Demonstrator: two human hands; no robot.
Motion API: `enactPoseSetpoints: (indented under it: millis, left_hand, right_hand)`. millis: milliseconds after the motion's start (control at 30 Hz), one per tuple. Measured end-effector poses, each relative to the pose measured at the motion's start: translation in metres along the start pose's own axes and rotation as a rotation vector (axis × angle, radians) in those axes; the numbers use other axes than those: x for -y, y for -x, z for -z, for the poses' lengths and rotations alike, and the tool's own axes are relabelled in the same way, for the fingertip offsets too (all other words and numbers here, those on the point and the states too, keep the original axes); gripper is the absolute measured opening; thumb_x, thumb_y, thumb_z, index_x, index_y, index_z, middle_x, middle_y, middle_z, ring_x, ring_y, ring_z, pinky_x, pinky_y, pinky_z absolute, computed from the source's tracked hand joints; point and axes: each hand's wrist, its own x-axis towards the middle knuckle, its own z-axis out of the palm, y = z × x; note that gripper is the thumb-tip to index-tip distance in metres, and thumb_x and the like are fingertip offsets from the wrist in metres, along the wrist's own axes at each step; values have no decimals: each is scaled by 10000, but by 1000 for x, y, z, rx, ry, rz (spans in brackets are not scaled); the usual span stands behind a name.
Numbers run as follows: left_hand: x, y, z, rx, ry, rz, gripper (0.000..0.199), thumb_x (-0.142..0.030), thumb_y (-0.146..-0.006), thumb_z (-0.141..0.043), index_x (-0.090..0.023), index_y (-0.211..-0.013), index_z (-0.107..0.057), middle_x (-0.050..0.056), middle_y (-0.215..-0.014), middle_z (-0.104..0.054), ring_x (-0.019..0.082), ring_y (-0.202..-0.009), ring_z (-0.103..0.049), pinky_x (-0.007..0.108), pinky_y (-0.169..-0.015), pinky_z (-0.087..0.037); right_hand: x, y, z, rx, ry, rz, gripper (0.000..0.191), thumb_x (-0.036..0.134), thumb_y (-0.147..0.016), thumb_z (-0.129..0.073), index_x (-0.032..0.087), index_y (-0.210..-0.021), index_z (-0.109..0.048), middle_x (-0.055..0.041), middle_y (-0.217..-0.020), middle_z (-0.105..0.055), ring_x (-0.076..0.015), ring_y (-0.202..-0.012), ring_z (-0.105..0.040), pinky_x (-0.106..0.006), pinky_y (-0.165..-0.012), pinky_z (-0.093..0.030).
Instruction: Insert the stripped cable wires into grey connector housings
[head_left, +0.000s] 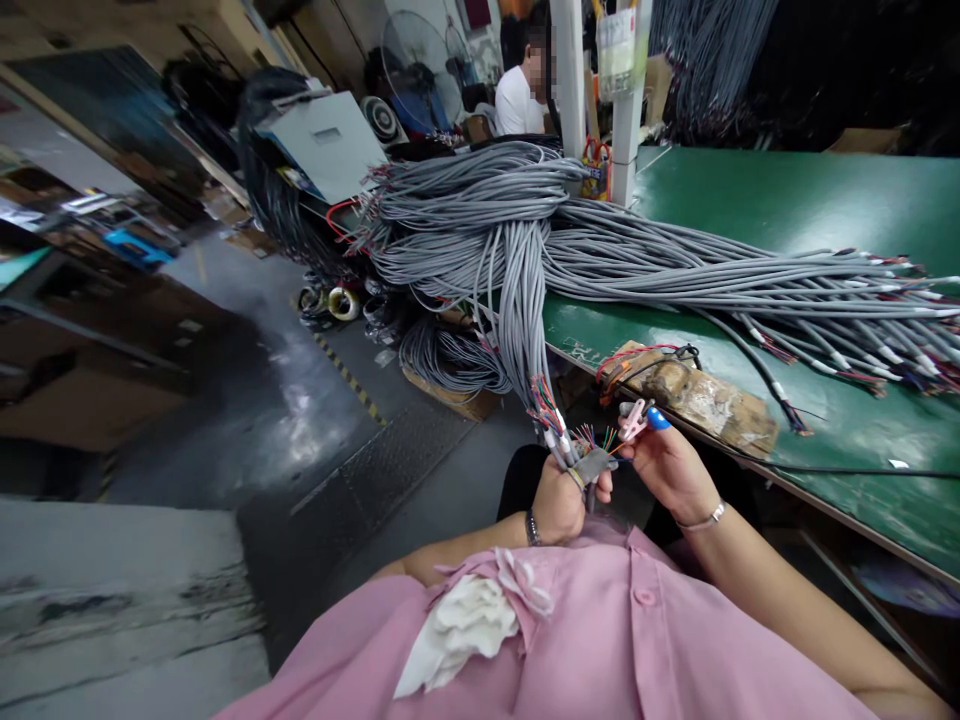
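Fanning out at the left hand (561,505), the wires (596,437) stood in front of the chest, off the near edge of the bench. Left hand: fingers curled closed around the ends of gray cables (527,300). Right hand (675,470): thumb and finger pinched on a pink clip (634,420), other fingers loosely bent; a blue cover (658,418) sat on one digit. The clip was just beside the wires; contact could not be told. A gray patch at the left fingers was perhaps sheath or tape, too small to settle.

Handling, judged: wires light, thin, easily bent or nicked; best taken singly, near the tip. Cables springy and smooth-jacketed; one alone light, the hanging bunch likely heavy enough to drag. Best hold: firm, on the jacket just behind the bared wires.

Outward: the cables hung from a large pile (465,190) on the green bench (787,195). A wood block (701,400) lay right of the hands. Beyond the pile: a person in a white shirt (517,105) and a fan (420,70).
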Motion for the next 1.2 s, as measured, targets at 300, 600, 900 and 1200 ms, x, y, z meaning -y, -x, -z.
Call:
enactPoseSetpoints:
  millis: [300,600,900,1200]
  left_hand:
    - [-1,-6,-12,-34,-20,-17,298,-396,-716,-719,-121,-682,-608,4,-531,-593,84,-426,-510,200,-416,-379]
    - [3,-9,-9,-59,-77,-18,305,-396,-718,-714,-115,-647,-619,15,-531,-600,88,-420,-510,215,-430,-398]
    - [-3,-4,-9,-55,-123,-23,359,-428,-703,-717,-115,-577,-595,16,-494,-585,82,-397,-504,197,-404,-368]
    - [7,1,11,22,-186,-19,395,-491,-693,-718,-120,-598,-618,23,-515,-599,85,-416,-510,207,-429,-397]
  right_hand:
    - [-13,-3,12,-76,330,218,474,631,-837,-495,207,-830,-704,-59,-818,-687,-168,-677,-575,-303,-627,-454]
    - [-12,-15,3,-161,6,106,363,558,-686,-732,218,-809,-698,-21,-746,-705,-153,-652,-604,-290,-637,-482]
    - [-12,-7,2,-92,-52,87,372,595,-726,-673,230,-801,-683,-13,-805,-682,-135,-669,-581,-244,-581,-473]
    - [11,11,22,239,336,-337,403,544,-720,-705,154,-811,-663,-38,-739,-633,-129,-618,-582,-275,-604,-509]
